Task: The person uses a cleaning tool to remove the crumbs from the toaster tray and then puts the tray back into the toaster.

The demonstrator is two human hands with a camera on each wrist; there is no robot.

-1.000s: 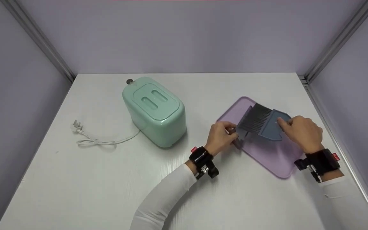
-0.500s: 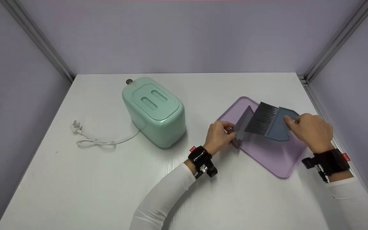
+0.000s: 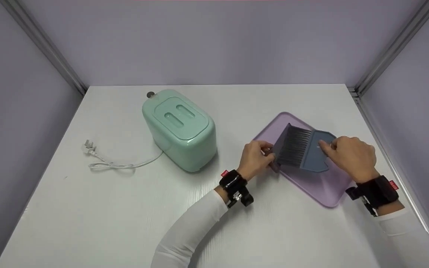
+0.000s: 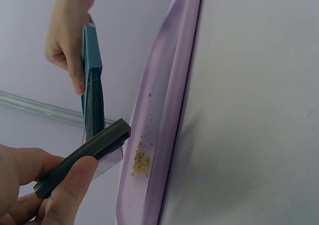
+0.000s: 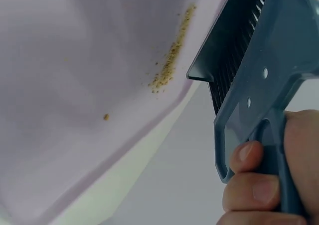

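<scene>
My left hand [image 3: 255, 158] pinches a small grey dustpan [image 3: 280, 143] by its dark edge, tilted over the left side of a purple tray [image 3: 328, 193]. My right hand [image 3: 352, 154] grips a blue hand brush [image 3: 317, 152] by its handle. Its dark bristles [image 3: 294, 145] lie against the dustpan's inner face, above the tray. Yellow-brown crumbs [image 4: 141, 164] sit in a small heap on the tray in the left wrist view. From the right wrist they show as a line of crumbs [image 5: 172, 60] near the tray's edge, with one larger crumb [image 5: 105, 117] apart.
A mint-green toaster [image 3: 184, 130] with a lid on top stands left of the tray. Its white cord [image 3: 117, 165] runs left across the white table [image 3: 125, 223] to a plug [image 3: 88, 146]. Lilac panels [image 3: 214, 44] enclose the table's back and sides.
The brush went right, away from the dustpan, then came back left and a little nearer, so its bristles overlap the dustpan again. My left hand and the dustpan have hardly moved.
</scene>
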